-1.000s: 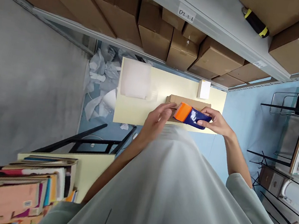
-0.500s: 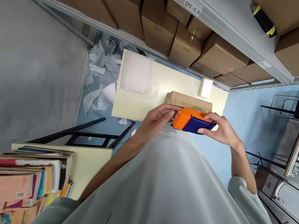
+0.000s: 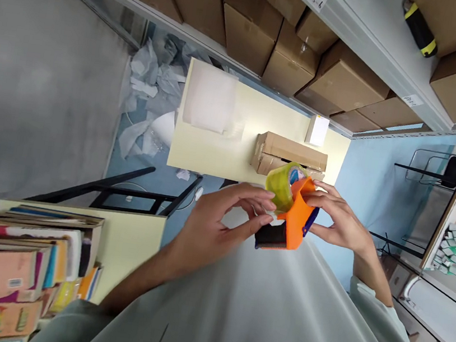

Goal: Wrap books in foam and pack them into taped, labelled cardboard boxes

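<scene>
An orange and dark blue tape dispenser (image 3: 298, 218) is held above my lap, tilted, with a roll of clear yellowish packing tape (image 3: 281, 185) in it. My right hand (image 3: 338, 217) grips it from the right side, fingers over the orange body and thumb near the blue part. My left hand (image 3: 233, 211) is at the other side, its fingers and thumb curled in a pinch at the tape roll's lower edge, above the dispenser's dark front end. The tape's loose end is hard to make out.
A pale yellow table (image 3: 247, 154) lies ahead, bearing a cardboard box (image 3: 292, 150), a small white box (image 3: 317, 130) and white sheets (image 3: 210, 98). Cartons (image 3: 292, 58) fill the shelf above, where a black-yellow tool (image 3: 420, 29) lies. Stacked books (image 3: 27, 273) are at lower left.
The dispenser has been turned, so its tape roll and dark front end now show. My left hand has come nearer and lower; my right hand has shifted its grip on the dispenser.
</scene>
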A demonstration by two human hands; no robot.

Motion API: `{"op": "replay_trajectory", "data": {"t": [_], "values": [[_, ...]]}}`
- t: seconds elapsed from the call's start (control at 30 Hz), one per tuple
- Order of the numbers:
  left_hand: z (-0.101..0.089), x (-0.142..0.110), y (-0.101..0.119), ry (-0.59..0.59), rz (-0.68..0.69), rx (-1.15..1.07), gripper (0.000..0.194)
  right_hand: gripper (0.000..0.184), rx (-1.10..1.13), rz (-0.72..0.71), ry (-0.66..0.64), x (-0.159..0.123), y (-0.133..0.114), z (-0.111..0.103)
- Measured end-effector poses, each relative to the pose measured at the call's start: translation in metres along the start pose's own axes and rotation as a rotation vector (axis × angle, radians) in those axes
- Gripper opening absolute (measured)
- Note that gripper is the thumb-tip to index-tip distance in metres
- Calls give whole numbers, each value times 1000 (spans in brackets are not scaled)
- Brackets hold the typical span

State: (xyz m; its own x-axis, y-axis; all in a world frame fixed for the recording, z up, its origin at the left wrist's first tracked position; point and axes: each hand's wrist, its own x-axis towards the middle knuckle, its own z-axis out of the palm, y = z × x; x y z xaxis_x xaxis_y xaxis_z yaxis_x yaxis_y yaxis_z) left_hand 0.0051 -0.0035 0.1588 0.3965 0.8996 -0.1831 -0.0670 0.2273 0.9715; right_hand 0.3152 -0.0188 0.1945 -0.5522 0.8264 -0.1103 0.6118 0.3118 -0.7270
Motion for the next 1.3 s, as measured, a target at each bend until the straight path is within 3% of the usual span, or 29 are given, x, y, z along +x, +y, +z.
{"op": "replay_trajectory", "data": {"t": [0.27, 0.47, 0.57, 0.7, 0.97, 1.17, 1.3], "values": [[-5, -14, 10, 44, 104, 110, 12, 32, -142, -71, 72, -12, -22, 5], [-19, -3, 16, -152, 116, 96, 19, 29, -195, -123, 101, -15, -34, 6], [-23, 0, 18, -190, 86, 45, 24, 29, -206, -111, 102, -16, -35, 6], [-17, -4, 18, -171, -2, -47, 30, 30, -224, -129, 147, -19, -35, 7], [9, -4, 14, 51, -365, -405, 47, 28, -251, -108, 213, -26, -26, 17], [13, 11, 0, 90, -548, -679, 57, 25, -271, -134, 261, -33, -15, 30], [7, 23, -6, 35, -616, -714, 64, 22, -295, -154, 252, -35, -16, 29]]}}
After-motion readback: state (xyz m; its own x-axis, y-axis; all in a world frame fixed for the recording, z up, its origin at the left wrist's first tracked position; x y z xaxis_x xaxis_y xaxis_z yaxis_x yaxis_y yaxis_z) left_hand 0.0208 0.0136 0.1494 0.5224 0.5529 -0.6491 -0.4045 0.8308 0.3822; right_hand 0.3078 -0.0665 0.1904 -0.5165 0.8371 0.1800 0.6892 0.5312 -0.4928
